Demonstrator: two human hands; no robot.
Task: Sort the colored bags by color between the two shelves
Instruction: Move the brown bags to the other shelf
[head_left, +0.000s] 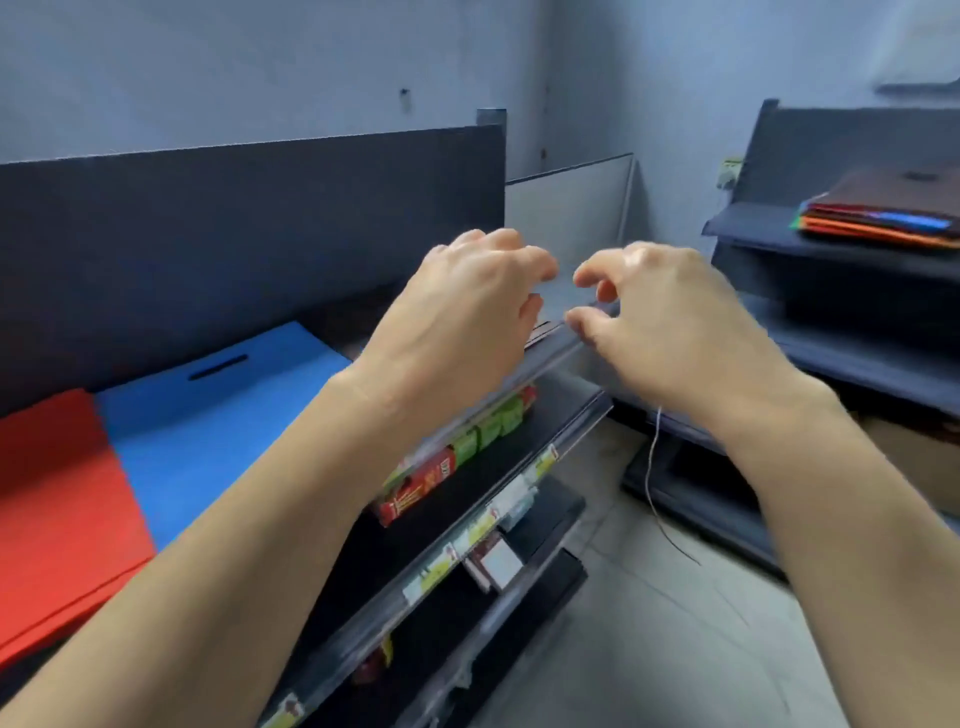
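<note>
Head view: snack boxes (423, 483) below blue bag (218, 415).

We log red snack box (415, 486), green boxes (488, 431) beside it at 6; price labels (483, 525) under them; thin wire (652, 467) at 4; white panel (569, 208) at 1.

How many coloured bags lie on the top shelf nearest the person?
2: a red bag at the left, a blue bag beside it on its right. The left forearm could hide another.
</note>
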